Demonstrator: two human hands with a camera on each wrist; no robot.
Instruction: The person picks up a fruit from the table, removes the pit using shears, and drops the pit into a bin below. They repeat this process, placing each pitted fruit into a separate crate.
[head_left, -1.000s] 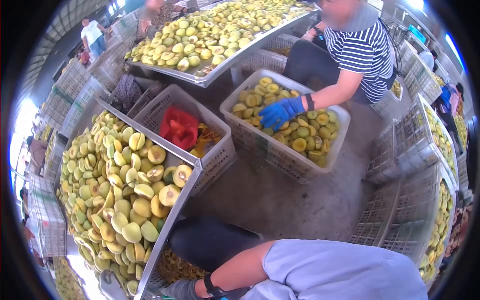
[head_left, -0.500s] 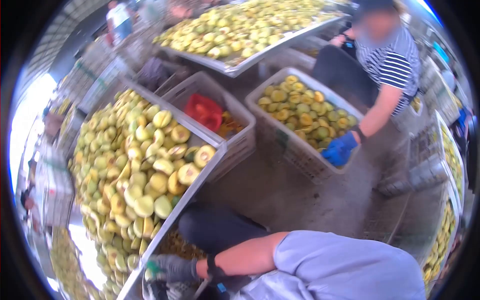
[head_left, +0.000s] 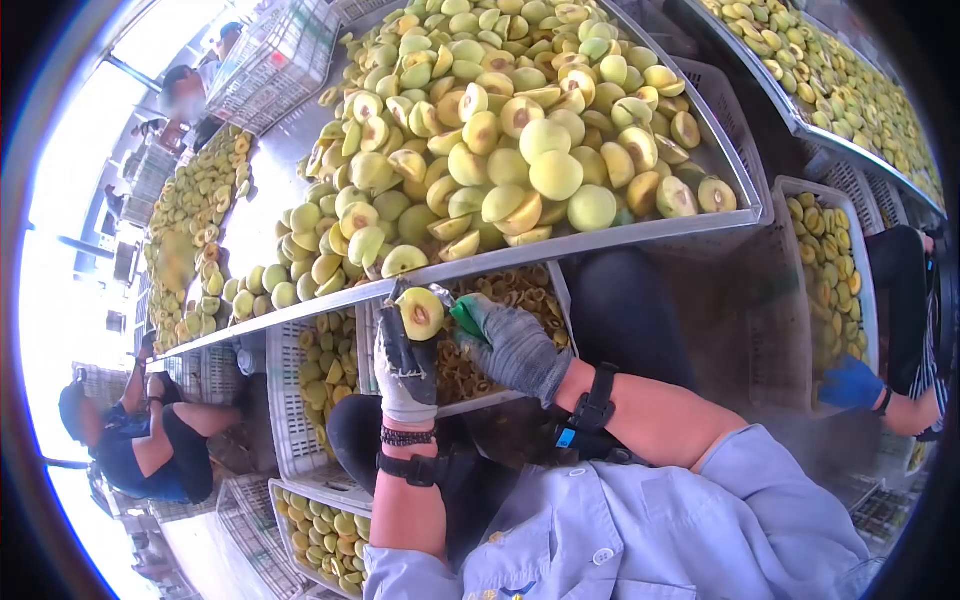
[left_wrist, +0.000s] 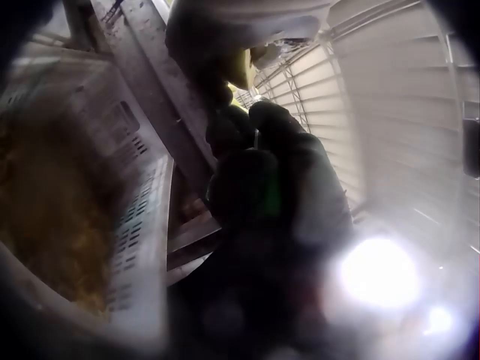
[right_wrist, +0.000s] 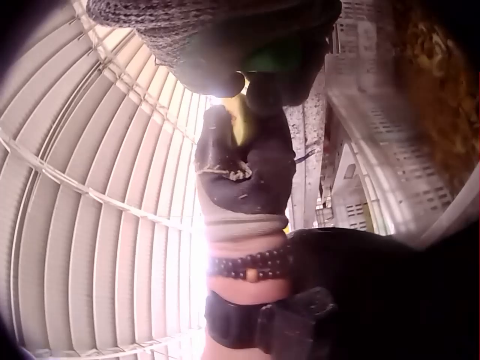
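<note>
My left hand, in a white glove with black coating, grips a cut yellow-green fruit just below the metal tray's rim. Close to its right, my right hand, in a grey knit glove, curls round a green-handled tool; its metal end is near the fruit. In the right wrist view, the fruit shows edge-on between left thumb and fingers, under the right hand. The left wrist view is dark, with the left hand above the right hand.
Fruit halves are heaped on the tray. Beneath my hands stands a crate of brown scraps, beside a crate of fruit. At the right, a blue-gloved hand is by another crate. A person sits at left.
The head view has swung left, bringing both hands and the cut fruit into clear view below the tray rim. The blue-gloved hand and its crate now appear farther right.
</note>
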